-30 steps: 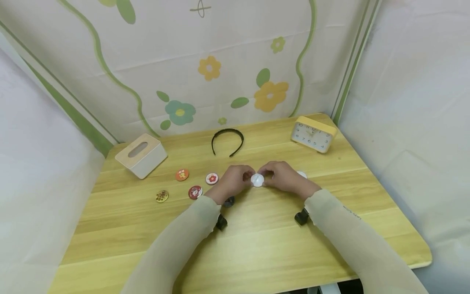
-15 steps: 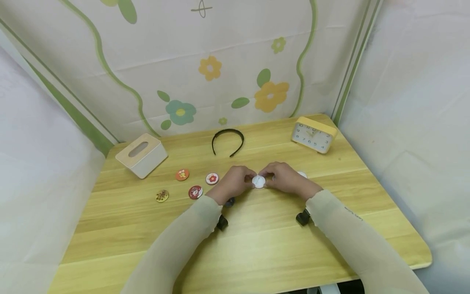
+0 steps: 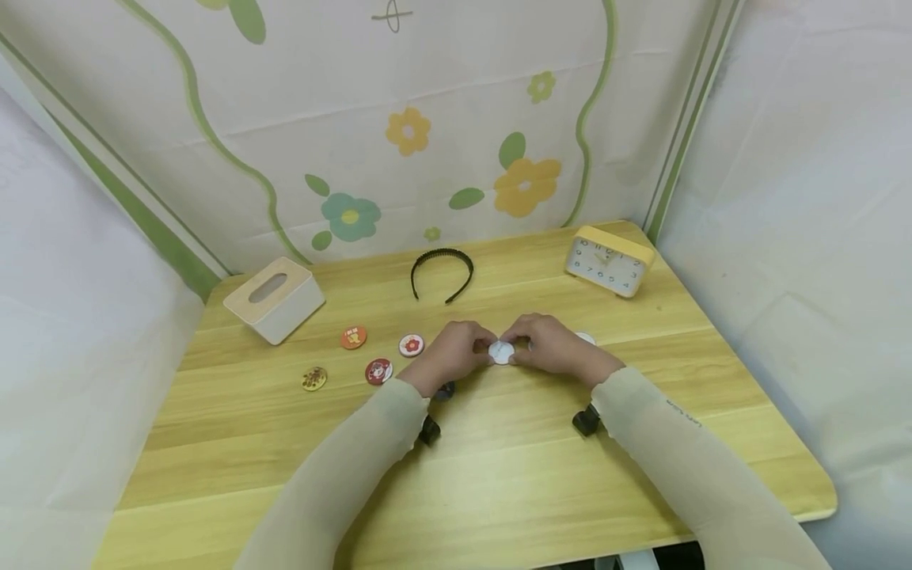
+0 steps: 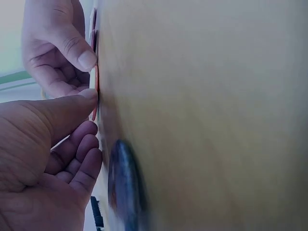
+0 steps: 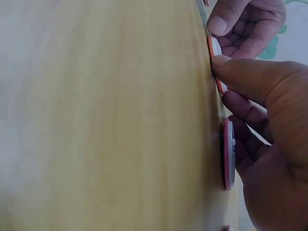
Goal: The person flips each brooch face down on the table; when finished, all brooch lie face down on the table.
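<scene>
In the head view a round badge [image 3: 501,353] lies white back up on the wooden table, between my hands. The right wrist view shows the orange rim of this badge [image 5: 217,62]. My left hand [image 3: 456,348] pinches its left edge between thumb and fingers. On the opposite edge, my right hand [image 3: 550,345] pinches it likewise. A second badge [image 3: 586,337], partly hidden behind my right hand, has a pink rim in the right wrist view. Beside my left wrist sits a dark badge [image 3: 445,391], also partly covered; the left wrist view shows this dark badge [image 4: 124,180] closer.
To the left lie an orange badge [image 3: 353,338], a flower badge [image 3: 411,345], a red badge [image 3: 378,371] and a yellow badge [image 3: 314,378]. Farther back are a tissue box [image 3: 276,301], a black headband [image 3: 443,255] and a yellow alarm clock [image 3: 609,261]. A patterned cloth hangs behind the table.
Compared with a second ago, the badge between my hands sits very slightly nearer to me, and a thin line shows on its back. Both hands have barely shifted.
</scene>
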### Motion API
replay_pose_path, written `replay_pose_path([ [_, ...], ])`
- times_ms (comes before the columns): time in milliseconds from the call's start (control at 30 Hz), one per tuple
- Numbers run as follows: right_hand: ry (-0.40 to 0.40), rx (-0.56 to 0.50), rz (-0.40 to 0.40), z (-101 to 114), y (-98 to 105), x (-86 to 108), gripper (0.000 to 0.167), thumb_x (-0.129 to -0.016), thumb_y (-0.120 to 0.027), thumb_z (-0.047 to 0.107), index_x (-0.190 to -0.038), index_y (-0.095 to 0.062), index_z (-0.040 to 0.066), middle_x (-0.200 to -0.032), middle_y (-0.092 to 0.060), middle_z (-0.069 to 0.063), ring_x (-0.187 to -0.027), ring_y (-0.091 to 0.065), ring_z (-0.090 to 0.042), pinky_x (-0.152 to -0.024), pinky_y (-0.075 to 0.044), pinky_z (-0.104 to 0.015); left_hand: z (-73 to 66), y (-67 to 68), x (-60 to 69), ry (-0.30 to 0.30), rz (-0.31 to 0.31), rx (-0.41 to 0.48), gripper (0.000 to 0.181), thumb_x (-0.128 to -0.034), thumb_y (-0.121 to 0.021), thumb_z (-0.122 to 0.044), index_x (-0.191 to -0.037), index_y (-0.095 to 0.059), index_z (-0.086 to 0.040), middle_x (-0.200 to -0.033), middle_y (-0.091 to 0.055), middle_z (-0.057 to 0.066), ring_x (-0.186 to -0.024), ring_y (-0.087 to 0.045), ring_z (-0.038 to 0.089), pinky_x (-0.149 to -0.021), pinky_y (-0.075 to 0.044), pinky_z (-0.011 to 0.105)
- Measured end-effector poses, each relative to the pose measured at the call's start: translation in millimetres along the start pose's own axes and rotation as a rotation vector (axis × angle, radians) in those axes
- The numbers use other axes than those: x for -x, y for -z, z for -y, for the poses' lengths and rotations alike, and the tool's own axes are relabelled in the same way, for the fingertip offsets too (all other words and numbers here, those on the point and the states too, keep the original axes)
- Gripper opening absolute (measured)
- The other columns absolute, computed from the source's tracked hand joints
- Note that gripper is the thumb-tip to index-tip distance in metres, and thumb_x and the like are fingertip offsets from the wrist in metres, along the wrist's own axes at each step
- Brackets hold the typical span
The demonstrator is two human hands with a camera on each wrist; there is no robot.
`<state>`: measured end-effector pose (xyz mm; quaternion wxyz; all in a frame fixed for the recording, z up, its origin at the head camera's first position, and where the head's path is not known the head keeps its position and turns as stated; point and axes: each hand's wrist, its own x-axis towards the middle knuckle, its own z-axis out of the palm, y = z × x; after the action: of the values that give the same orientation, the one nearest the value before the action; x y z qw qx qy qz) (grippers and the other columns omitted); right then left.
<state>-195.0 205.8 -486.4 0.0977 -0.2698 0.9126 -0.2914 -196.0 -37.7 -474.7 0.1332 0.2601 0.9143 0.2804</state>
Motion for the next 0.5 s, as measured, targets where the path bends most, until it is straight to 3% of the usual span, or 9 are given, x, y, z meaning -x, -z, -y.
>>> replay_pose_path([
  [233,0.004,0.023,-0.006,-1,-2,-0.7,0.033,-0.098,-0.085,0.026,-0.130,-0.080,0.018,-0.129,-0.075,0.002,-0.119,-0.068,-0.020,-0.103,-0.057,-0.046,5.2,14.8,24.1,0.018,-0.011,0.012,0.036,-0.1031,-0.079,-0.023,-0.137,-0.076,-0.011,-0.133,-0.076,0.006,-0.125,-0.071,0.023,-0.111,-0.057,0.043],
  [500,-0.011,0.029,0.003,-3,-3,-0.6,0.035,-0.098,-0.085,0.029,-0.132,-0.079,0.019,-0.131,-0.074,0.001,-0.122,-0.068,-0.022,-0.109,-0.055,-0.048,22.2,31.1,69.0,0.088,-0.056,0.086,0.038,-0.1013,-0.081,-0.022,-0.137,-0.076,-0.013,-0.131,-0.076,0.002,-0.125,-0.070,0.025,-0.106,-0.059,0.046],
])
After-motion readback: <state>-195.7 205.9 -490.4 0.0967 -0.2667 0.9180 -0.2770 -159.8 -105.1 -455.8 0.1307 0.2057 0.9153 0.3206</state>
